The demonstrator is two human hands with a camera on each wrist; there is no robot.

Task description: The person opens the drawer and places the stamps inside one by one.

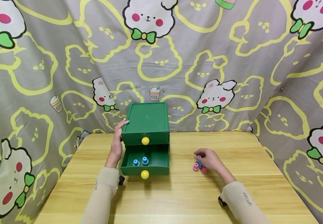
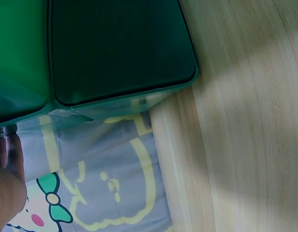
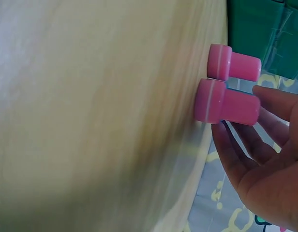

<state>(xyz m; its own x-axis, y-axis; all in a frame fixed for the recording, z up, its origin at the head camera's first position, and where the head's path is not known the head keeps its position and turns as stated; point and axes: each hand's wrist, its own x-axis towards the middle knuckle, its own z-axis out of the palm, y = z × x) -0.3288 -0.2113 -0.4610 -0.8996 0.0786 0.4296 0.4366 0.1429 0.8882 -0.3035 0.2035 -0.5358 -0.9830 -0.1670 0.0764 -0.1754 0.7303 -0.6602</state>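
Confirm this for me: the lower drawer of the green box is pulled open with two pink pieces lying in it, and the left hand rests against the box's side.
Not quite. The two pieces in the open lower drawer are blue, not pink, as the head view shows. The pink pieces stand on the table by the right hand. The rest holds: the left hand rests against the green box.

We see a drawer box [image 1: 145, 123] far-centre on the table [image 1: 178, 199]; two stamps [image 1: 140, 161] in its open lower drawer [image 1: 145, 170], more stamps [image 1: 199, 167] to its right.
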